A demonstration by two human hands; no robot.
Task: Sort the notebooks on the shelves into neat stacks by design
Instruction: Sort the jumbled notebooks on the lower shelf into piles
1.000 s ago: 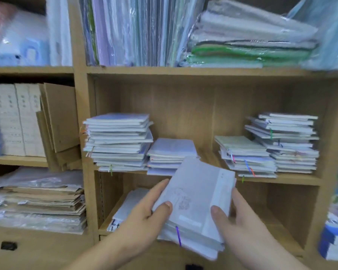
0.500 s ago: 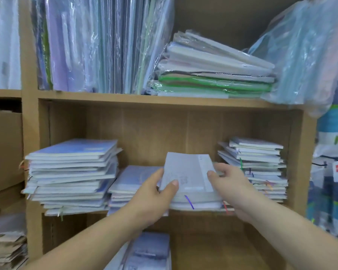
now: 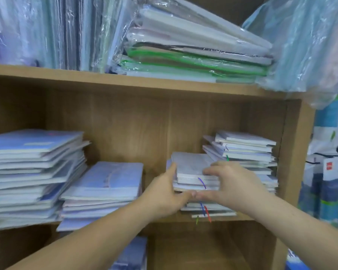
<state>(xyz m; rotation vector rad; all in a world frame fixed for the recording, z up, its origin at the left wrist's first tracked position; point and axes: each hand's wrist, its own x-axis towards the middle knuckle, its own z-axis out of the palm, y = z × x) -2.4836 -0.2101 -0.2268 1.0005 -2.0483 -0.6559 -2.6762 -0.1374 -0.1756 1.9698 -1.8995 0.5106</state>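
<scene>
Gripping notebooks (image 3: 191,166), hands (image 3: 164,195) (image 3: 236,184) partly hide pile (image 3: 213,210) beneath.

1. The left hand (image 3: 164,195) and right hand (image 3: 234,184) grip a bundle (image 3: 191,165) of notebooks, thumbs meeting at its front.
2. The bundle is directly over a low stack (image 3: 213,210) on the shelf (image 3: 258,217).
3. A taller pile (image 3: 246,151) stands just right.

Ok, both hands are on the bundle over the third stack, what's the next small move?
Probably square it up before letting go: the left hand and right hand grip the pale bundle over the lower notebooks, whose front edges jut out toward the camera beneath it. Drawing the bundle forward should align them.
</scene>
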